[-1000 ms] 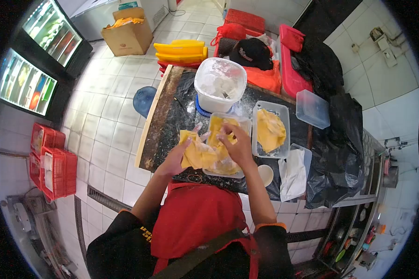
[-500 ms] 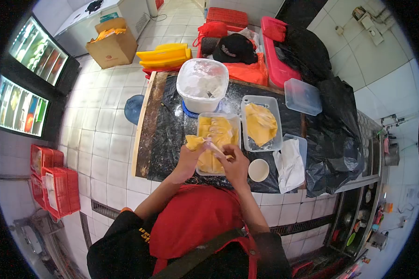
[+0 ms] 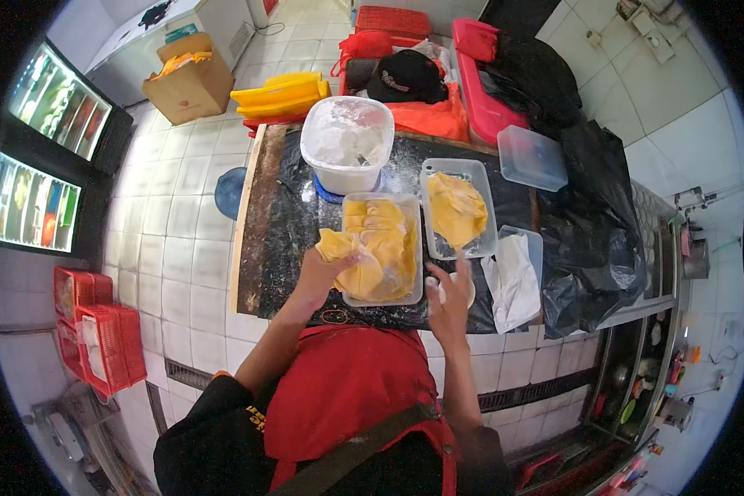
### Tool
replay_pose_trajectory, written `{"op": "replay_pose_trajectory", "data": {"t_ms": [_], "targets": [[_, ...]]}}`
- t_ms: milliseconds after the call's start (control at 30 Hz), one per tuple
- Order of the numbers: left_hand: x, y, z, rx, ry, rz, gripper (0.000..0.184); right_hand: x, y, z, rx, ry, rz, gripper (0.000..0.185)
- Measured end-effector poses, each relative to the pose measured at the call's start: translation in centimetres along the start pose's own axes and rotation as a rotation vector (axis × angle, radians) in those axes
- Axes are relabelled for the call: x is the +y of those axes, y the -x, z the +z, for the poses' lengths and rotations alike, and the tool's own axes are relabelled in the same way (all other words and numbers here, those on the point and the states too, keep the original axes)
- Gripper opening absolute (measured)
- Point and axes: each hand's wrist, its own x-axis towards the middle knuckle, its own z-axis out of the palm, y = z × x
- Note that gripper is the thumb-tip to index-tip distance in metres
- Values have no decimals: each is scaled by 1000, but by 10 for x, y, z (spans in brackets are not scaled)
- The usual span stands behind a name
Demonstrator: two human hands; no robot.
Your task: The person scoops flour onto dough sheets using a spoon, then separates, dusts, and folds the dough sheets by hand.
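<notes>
My left hand (image 3: 318,274) grips a floury yellow dough sheet (image 3: 337,248) at the left edge of a clear container (image 3: 420,285). Folded yellow dough (image 3: 388,248) fills that container. Beyond the right container wall, my right hand (image 3: 449,306) has its fingers apart and holds nothing; it partly covers a small pale cup (image 3: 469,291). A second clear container (image 3: 493,231) with yellow dough sheets (image 3: 456,211) stands just ahead of the right fingertips. Behind the first container is a white tub (image 3: 345,178) of white powder with a utensil in it.
A white cloth (image 3: 514,285) and a clear box (image 3: 533,159) are on the right of the black-covered table (image 3: 298,223). Black plastic (image 3: 591,248) drapes the table's right end. Past the far edge sit a black cap (image 3: 407,76) and yellow trays (image 3: 279,95).
My hands have moved apart: the right one let go of the dough and shifted right, in front of the cup. The left still holds the sheet. The camera view has shifted.
</notes>
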Motion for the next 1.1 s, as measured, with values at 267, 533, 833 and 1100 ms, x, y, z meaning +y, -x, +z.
{"op": "replay_pose_trajectory", "data": {"t_ms": [267, 533, 833, 1100], "targets": [[19, 12, 8, -115, -292, 68, 31, -67, -48, 25, -181, -90, -400, 35], [19, 10, -3, -39, -366, 65, 43, -68, -40, 35, -252, -499, -32, 27], [-16, 5, -20, -308, -621, 128, 102, -51, -44, 49, -452, -759, 178, 34], [-5, 22, -27, -388, -556, 101, 116, -49, -82, 51, -585, -875, 250, 36]]}}
